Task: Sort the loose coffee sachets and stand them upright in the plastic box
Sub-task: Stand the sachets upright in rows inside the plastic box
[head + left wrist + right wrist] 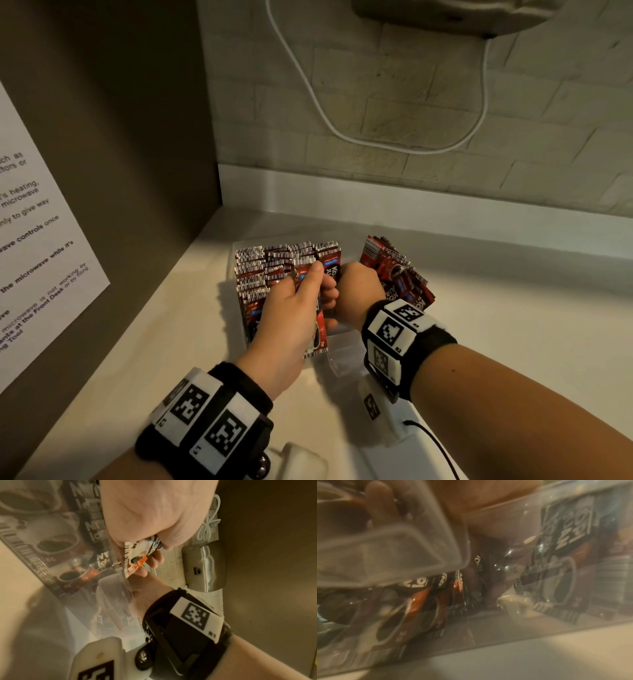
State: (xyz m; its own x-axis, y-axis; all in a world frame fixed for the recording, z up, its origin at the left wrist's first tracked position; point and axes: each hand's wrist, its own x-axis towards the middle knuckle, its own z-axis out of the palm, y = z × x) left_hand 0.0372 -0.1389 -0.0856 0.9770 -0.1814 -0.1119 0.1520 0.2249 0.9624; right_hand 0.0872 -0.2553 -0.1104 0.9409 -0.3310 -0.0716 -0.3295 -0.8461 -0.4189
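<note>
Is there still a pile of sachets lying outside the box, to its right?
Yes: in the head view a loose pile of sachets lies on the counter beyond the right hand, outside the plastic box.

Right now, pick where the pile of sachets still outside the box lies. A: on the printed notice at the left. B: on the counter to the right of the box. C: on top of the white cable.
B: the loose pile sits on the counter just right of the box.
</note>
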